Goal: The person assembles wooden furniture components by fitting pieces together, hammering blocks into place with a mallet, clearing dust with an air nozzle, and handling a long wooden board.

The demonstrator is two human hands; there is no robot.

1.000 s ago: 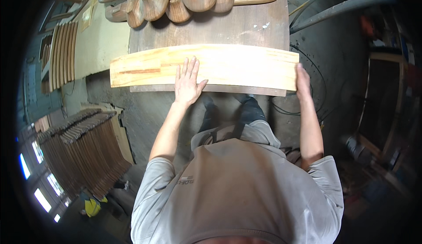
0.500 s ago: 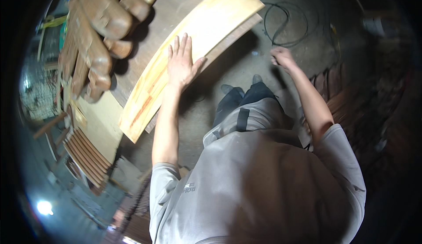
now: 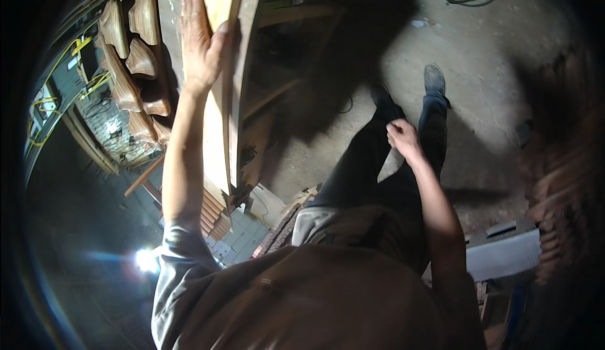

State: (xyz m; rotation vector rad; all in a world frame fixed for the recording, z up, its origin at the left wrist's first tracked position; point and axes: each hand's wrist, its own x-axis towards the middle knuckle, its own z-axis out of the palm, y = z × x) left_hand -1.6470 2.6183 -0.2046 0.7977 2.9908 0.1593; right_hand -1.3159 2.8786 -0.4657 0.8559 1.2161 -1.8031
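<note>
Left hand [image 3: 200, 41]: fingers spread flat on the pale board [image 3: 217, 98] lying along the bench [image 3: 252, 47], steadying it. Right hand [image 3: 403, 139]: off the board, by my thigh, apparently loosely curled, empty. Carved wooden pieces [image 3: 135, 47] stacked alongside.

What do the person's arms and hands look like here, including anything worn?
Both forearms are bare below short grey T-shirt sleeves. The left hand and right hand wear no gloves; no watch, ring or wristband can be seen. Dark trousers show below.
</note>
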